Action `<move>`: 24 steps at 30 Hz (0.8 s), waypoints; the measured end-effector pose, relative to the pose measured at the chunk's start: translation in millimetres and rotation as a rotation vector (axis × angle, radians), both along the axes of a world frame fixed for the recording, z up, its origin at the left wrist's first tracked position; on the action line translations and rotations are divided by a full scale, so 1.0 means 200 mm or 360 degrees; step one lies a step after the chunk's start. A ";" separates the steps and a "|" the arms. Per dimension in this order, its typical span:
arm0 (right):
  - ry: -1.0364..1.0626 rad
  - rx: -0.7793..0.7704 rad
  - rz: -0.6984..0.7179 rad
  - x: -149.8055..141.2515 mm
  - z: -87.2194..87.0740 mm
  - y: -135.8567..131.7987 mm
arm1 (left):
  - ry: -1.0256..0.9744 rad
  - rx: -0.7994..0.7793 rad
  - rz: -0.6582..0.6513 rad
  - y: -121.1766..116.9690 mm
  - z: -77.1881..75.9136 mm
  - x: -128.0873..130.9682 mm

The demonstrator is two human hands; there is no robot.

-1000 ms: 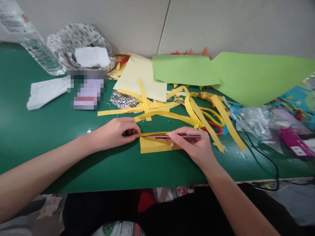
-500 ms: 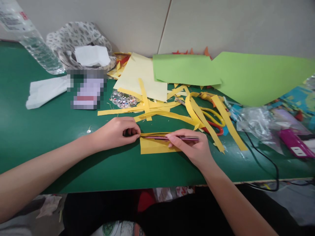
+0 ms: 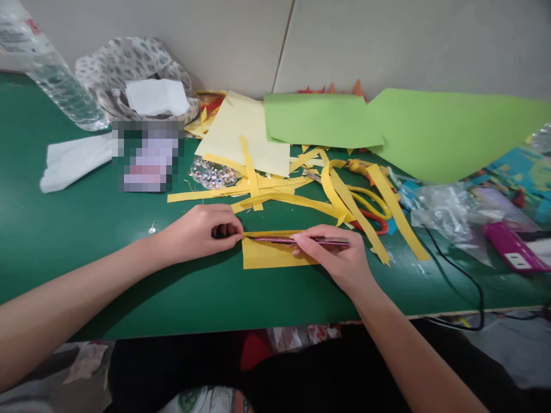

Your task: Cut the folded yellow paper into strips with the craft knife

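A small yellow paper piece (image 3: 275,257) lies on the green table, its upper edge folded or lifted as a narrow strip. At its upper left corner, my left hand (image 3: 209,232) is closed, thumb and fingertips pinching the paper. My right hand (image 3: 333,252) grips a slim pinkish-purple tool (image 3: 275,240), whose thin end points left along the strip; whether it is a knife or a pen I cannot make out. The right end of the paper is hidden beneath my right hand. Just beyond lie loose yellow paper strips (image 3: 284,199).
Red-and-yellow-handled scissors (image 3: 372,206) lie among the strips. Behind are a pale yellow sheet (image 3: 245,123), green sheets (image 3: 426,132) and a tray of rhinestones (image 3: 213,174). At left stand a bottle (image 3: 64,86) and a cloth bag (image 3: 129,63). A black cable (image 3: 467,272) runs at right.
The whole view has shifted slightly left. Both hands keep their grips, and the tool's position over the paper is almost the same.
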State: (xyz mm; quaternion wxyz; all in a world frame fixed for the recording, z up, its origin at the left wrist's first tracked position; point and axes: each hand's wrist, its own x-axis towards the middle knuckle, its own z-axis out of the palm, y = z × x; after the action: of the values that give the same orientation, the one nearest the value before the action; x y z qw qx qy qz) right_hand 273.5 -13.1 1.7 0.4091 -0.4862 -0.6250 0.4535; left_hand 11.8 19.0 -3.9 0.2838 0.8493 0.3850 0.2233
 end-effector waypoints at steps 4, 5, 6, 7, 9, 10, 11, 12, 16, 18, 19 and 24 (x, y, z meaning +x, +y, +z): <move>0.0022 -0.0015 -0.0011 0.00 0.00 0.00 | 0.0000 -0.0005 0.0005 0.00 0.00 0.00; 0.0014 -0.0009 -0.0013 0.00 0.00 0.00 | 0.0000 -0.0005 0.0006 0.00 0.00 -0.01; -0.0004 0.0000 -0.0012 0.00 0.00 0.00 | 0.0000 -0.0004 0.0007 -0.01 0.00 -0.01; -0.0026 0.0008 -0.0008 0.00 0.00 0.00 | 0.0003 -0.0003 0.0009 -0.01 0.00 -0.01; -0.0070 0.0018 0.0000 0.00 0.00 0.00 | 0.0016 -0.0001 0.0013 -0.01 0.01 0.00; -0.0090 0.0020 0.0006 0.00 0.00 -0.01 | 0.0023 -0.0001 0.0015 -0.01 0.01 0.00; -0.0110 0.0022 0.0008 0.00 0.00 -0.01 | 0.0030 -0.0003 0.0015 -0.01 0.01 0.00; -0.0128 0.0024 0.0011 0.00 0.00 -0.01 | 0.0034 -0.0004 0.0015 0.00 0.01 0.00; -0.0167 0.0029 0.0026 -0.01 0.01 0.00 | 0.0036 0.0009 0.0007 0.00 0.01 0.00; -0.0163 0.0016 0.0026 -0.01 0.01 0.00 | 0.0035 0.0029 0.0001 0.00 0.00 0.00; -0.0166 0.0014 0.0023 -0.01 0.01 0.00 | 0.0034 0.0038 -0.0001 0.00 0.00 -0.01; -0.0298 0.0088 0.0033 -0.01 0.01 0.00 | 0.0025 0.0055 0.0008 -0.01 0.00 -0.01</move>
State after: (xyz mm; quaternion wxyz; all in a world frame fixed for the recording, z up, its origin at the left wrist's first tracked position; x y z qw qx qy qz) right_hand 271.2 -13.7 4.3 0.3573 -0.5084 -0.6779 0.3928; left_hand 9.7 17.6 -4.5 0.2654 0.8548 0.3856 0.2239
